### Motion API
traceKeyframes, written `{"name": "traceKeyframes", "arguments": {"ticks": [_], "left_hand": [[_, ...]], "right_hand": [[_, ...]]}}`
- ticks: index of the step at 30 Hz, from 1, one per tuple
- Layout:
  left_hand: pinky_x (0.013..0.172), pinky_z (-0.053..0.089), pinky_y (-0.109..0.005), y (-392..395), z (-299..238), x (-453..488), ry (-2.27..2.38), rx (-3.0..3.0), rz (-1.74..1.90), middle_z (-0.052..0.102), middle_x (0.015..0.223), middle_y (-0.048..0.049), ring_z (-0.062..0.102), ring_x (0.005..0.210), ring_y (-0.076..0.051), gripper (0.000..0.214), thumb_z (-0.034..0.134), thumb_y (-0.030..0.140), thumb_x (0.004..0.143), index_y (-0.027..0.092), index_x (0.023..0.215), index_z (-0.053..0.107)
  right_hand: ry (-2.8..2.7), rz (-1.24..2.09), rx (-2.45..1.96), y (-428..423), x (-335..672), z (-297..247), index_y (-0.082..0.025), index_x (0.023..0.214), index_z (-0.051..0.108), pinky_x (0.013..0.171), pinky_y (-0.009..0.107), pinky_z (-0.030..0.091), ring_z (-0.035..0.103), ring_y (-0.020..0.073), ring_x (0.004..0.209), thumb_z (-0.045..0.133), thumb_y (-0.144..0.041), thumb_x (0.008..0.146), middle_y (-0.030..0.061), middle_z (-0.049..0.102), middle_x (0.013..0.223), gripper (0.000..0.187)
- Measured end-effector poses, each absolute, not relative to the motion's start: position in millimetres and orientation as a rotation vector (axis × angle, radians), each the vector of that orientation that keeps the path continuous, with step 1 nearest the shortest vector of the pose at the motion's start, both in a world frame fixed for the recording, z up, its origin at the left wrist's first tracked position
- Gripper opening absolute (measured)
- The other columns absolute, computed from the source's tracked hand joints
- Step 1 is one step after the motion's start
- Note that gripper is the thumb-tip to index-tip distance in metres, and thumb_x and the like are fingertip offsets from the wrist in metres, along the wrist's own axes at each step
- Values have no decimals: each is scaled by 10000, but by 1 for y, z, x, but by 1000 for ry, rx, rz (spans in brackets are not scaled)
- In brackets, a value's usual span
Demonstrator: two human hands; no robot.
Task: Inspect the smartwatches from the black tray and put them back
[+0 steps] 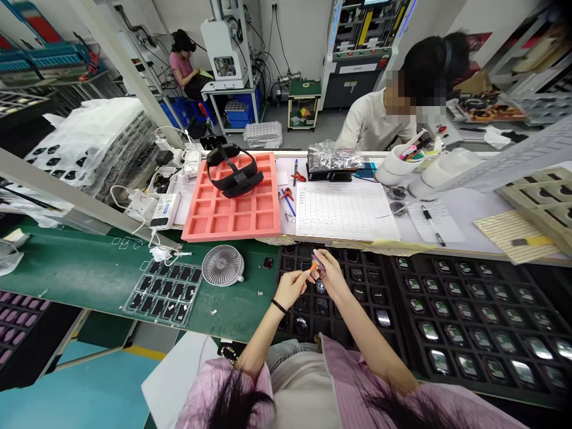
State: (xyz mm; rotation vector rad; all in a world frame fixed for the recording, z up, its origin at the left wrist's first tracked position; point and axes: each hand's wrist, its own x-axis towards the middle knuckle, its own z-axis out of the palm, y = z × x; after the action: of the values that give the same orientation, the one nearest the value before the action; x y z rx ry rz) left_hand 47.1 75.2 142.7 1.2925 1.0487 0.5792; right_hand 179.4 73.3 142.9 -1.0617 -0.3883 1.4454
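Observation:
My left hand [290,289], with a dark band at its wrist, pinches a slim orange stick-like tool [313,266]. The stick's far end meets a small dark purple piece [319,261] that my right hand [331,275] grips between thumb and fingers. Which kind of part it is, I cannot make out. Both hands are held together above a black compartment tray [308,322] of small, dark, glossy square pieces.
Left of the hands are a round fan [223,266] and a clear tray [147,307] of black pieces. A pink foam tray [210,228] holds a black headset [239,179]. Another black tray [451,325] lies right. A person [370,122] sits opposite.

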Motion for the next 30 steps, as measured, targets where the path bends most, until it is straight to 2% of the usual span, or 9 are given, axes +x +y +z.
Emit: {"name": "traceKeyframes", "arguments": {"ticks": [4, 8, 11, 17, 21, 26, 30], "left_hand": [[407, 197, -202, 79, 146, 42, 993, 1248, 551, 386, 404, 74, 267, 361, -42, 577, 484, 676, 776, 127, 691, 640], [391, 161, -203, 77, 142, 38, 980, 1167, 571, 380, 407, 79, 241, 352, -37, 597, 503, 708, 747, 126, 709, 637], [384, 152, -204, 74, 136, 36, 1004, 1153, 588, 375, 395, 78, 242, 349, -38, 608, 507, 720, 737, 126, 701, 634], [356, 148, -199, 71, 129, 36, 1019, 1112, 629, 376, 389, 78, 245, 328, -29, 608, 526, 734, 712, 137, 620, 586], [323, 135, -195, 71, 125, 36, 1011, 1024, 586, 368, 385, 91, 225, 289, -24, 593, 548, 729, 699, 140, 645, 585], [311, 136, -184, 72, 119, 37, 1010, 1005, 561, 382, 385, 82, 242, 280, -19, 577, 554, 715, 709, 160, 561, 506], [317, 164, -186, 76, 113, 41, 1042, 1011, 596, 366, 386, 88, 242, 288, -24, 574, 531, 723, 721, 172, 570, 477]], "right_hand": [[-373, 1605, -979, 76, 178, 142, -204, 650, 505, 318, 181, 268, 331, 41, 284, 750, -413, 728, -96, 444, 423, 332], [-305, 1867, -745, 79, 174, 132, -202, 525, 414, 354, 182, 336, 214, 25, 261, 699, -409, 778, -113, 311, 341, 434], [-255, 1941, -680, 80, 171, 121, -201, 500, 407, 372, 176, 362, 193, 29, 262, 672, -369, 807, -114, 262, 306, 439], [-143, 1923, -679, 77, 163, 108, -198, 599, 454, 352, 163, 342, 173, 22, 262, 584, -335, 879, -105, 403, 404, 338], [-141, 1904, -729, 75, 160, 103, -201, 591, 431, 353, 159, 348, 178, 26, 266, 564, -336, 892, -109, 361, 393, 356], [-172, 1843, -793, 76, 162, 95, -202, 542, 367, 293, 150, 229, 140, 23, 274, 587, -339, 873, -102, 339, 382, 420], [-229, 1736, -894, 73, 160, 91, -208, 547, 375, 305, 163, 232, 185, 28, 287, 635, -403, 811, -101, 324, 386, 419]]}}
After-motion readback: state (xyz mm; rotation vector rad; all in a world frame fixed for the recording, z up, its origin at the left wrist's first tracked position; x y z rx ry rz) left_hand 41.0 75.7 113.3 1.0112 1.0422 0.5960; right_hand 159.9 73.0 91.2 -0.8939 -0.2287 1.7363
